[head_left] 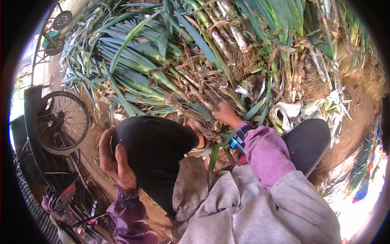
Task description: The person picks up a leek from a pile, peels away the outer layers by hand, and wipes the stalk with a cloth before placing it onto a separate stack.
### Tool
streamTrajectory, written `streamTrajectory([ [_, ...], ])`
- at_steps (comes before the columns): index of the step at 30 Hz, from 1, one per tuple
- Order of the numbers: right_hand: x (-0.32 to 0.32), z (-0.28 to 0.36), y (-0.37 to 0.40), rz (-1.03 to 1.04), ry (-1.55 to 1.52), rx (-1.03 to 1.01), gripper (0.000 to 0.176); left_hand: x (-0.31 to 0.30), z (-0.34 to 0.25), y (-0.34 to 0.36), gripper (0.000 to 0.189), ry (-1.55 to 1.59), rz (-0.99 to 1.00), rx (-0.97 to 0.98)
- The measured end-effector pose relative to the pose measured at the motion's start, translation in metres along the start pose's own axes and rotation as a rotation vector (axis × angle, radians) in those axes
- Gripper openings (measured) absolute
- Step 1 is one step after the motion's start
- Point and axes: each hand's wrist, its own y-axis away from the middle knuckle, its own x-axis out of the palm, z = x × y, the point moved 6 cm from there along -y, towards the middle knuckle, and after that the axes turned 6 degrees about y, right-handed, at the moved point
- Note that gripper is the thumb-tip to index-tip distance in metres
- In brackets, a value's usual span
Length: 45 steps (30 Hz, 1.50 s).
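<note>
My left hand [116, 162] is raised beside my bent left knee, its thumb held apart from the fingers and nothing in it. Between my knees, my right hand [228, 115] reaches down with its fingers curled on a soil-stained leek [203, 97] near the root end. Dry brown leaves partly cover that spot, and the fingertips are hard to make out. A large pile of leeks [138, 61] with long green leaves spreads out in front of me. A dark device is strapped around my right wrist.
More leeks with hairy roots [243, 65] lie at the back and right. Peeled pale leaves [286, 112] lie by my right knee. On the left are a spoked wheel [61, 122] and a dark frame. Bare soil [353, 134] shows at right.
</note>
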Motion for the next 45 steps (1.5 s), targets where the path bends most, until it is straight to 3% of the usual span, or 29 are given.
streamTrajectory([
  [3, 0.024, -0.013, -0.01, -0.217, 0.087, -0.172, 0.052, 0.006, -0.007, -0.004, 0.047, -0.054, 0.015, 0.022],
  [7, 0.015, 0.004, -0.009, 0.012, 0.203, -0.066, 0.059, 0.013, -0.013, -0.007, 0.047, -0.053, 0.074, 0.013],
  [9, 0.018, 0.003, -0.004, 0.012, 0.033, -0.069, 0.061, 0.014, -0.014, -0.008, 0.046, -0.054, 0.081, 0.034],
  [11, 0.017, 0.013, 0.018, 0.209, -0.249, 0.204, 0.061, 0.014, -0.013, -0.007, 0.045, -0.059, 0.081, 0.059],
  [14, 0.014, 0.02, 0.026, 0.175, -0.212, 0.221, 0.057, 0.012, -0.016, -0.007, 0.045, -0.105, 0.092, 0.073],
  [17, 0.014, 0.009, 0.009, -0.218, 0.207, -0.14, 0.044, 0.012, -0.016, -0.007, 0.044, -0.097, 0.072, 0.081],
  [20, 0.022, -0.008, -0.019, -0.473, 0.206, -0.337, 0.04, 0.013, -0.012, -0.008, 0.043, -0.092, 0.07, 0.071],
  [21, 0.006, 0.013, -0.005, -0.199, -0.036, -0.114, 0.037, 0.013, -0.011, -0.008, 0.043, -0.086, 0.072, 0.072],
  [24, -0.033, 0.036, 0.022, -0.049, -0.389, 0.131, 0.035, 0.016, -0.012, -0.01, 0.042, -0.055, 0.072, 0.093],
  [25, -0.052, 0.049, 0.024, -0.148, -0.094, -0.043, 0.03, 0.018, -0.012, -0.01, 0.041, -0.057, 0.072, 0.091],
  [28, -0.067, 0.072, 0.039, -0.29, 0.082, -0.331, 0.03, 0.021, -0.015, -0.012, 0.039, -0.055, 0.072, 0.109],
  [31, -0.072, 0.062, 0.055, -0.223, -0.158, -0.366, 0.035, 0.022, -0.016, -0.011, 0.036, -0.045, 0.069, 0.141],
  [33, -0.085, 0.073, 0.096, -0.102, -0.365, -0.295, 0.035, 0.021, -0.018, -0.01, 0.036, -0.08, 0.055, 0.185],
  [36, -0.136, 0.103, 0.172, -0.131, -0.328, -0.193, 0.032, 0.019, -0.015, -0.005, 0.035, -0.066, 0.043, 0.207],
  [40, -0.216, 0.127, 0.258, -0.281, -0.435, -0.365, 0.03, 0.028, -0.029, -0.003, 0.034, -0.232, 0.032, 0.323],
  [43, -0.269, 0.147, 0.322, -0.508, -0.509, -0.463, 0.022, 0.049, -0.056, -0.005, 0.036, -0.493, 0.145, 0.432],
  [45, -0.295, 0.167, 0.365, -0.637, -0.546, -0.528, 0.018, 0.072, -0.076, -0.009, 0.039, -0.335, 0.257, 0.528],
])
